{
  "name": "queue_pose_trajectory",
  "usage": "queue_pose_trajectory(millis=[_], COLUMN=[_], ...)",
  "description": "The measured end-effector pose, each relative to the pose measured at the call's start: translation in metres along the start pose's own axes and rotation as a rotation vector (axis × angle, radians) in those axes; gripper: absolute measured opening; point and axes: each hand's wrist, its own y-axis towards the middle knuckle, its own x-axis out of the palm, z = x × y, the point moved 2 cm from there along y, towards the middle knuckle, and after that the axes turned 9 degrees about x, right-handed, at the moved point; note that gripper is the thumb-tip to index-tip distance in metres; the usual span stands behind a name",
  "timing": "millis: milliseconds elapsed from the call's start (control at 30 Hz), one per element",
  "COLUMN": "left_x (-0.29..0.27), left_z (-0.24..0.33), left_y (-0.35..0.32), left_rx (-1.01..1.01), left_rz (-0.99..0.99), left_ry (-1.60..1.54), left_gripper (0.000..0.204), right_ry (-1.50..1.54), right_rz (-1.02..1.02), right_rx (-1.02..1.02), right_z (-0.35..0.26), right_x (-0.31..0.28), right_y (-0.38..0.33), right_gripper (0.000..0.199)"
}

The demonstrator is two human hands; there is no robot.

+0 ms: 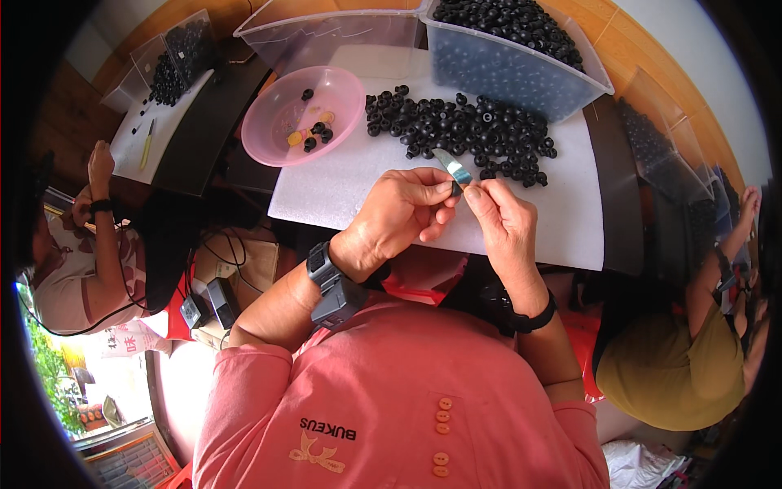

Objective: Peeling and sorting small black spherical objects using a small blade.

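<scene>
My left hand (399, 204) is closed, pinching a small black round part (456, 188) between thumb and fingers. My right hand (505, 220) grips a small knife (453, 166) whose shiny blade slants up and to the left, right beside that part. The knife's handle is hidden inside my fingers. Just beyond both hands, many more loose black round parts (489, 130), some showing a hole, lie heaped on a white foam sheet (562, 220).
A pink bowl (261, 122) holding a few black parts and yellowish bits stands at the left. Behind the heap is a clear bin (521, 77) full of black parts, beside another clear bin (334, 33). Other people sit at both sides; a yellow-handled knife (147, 147) lies on the left table.
</scene>
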Motion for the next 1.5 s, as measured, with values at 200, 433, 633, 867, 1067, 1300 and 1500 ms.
queue_pose_trajectory(millis=[200, 433, 633, 867, 1067, 1300, 1500], left_x=[0.004, 0.003, 0.003, 0.018, 0.024, 0.013, 0.021], left_z=[0.000, 0.001, -0.002, -0.018, -0.021, -0.022, -0.020], left_y=[0.000, -0.001, 0.007, -0.001, -0.011, -0.005, -0.015], left_rx=[-0.014, -0.016, 0.025, 0.074, 0.036, 0.140, 0.088], left_rz=[0.059, 0.054, 0.015, -0.101, -0.292, -0.254, -0.216], left_ry=[0.019, 0.048, 0.019, -0.014, -0.298, -0.301, -0.279], left_gripper=[0.013, 0.019, 0.020, 0.027, 0.029, 0.024, 0.026], right_ry=[0.010, 0.040, 0.373, 0.370, 0.487, 0.506, 0.354], right_rz=[0.000, -0.060, -0.102, -0.049, -0.187, -0.075, 0.032], right_rx=[-0.018, -0.024, 0.189, 0.074, 0.118, -0.038, -0.070], right_z=[0.002, 0.003, 0.009, 0.003, -0.003, -0.007, -0.007], right_x=[0.000, -0.002, -0.011, -0.009, -0.011, -0.005, -0.016], right_y=[0.000, -0.001, -0.009, -0.006, -0.008, -0.015, -0.013], right_gripper=[0.021, 0.021, 0.016, 0.026, 0.025, 0.022, 0.016])
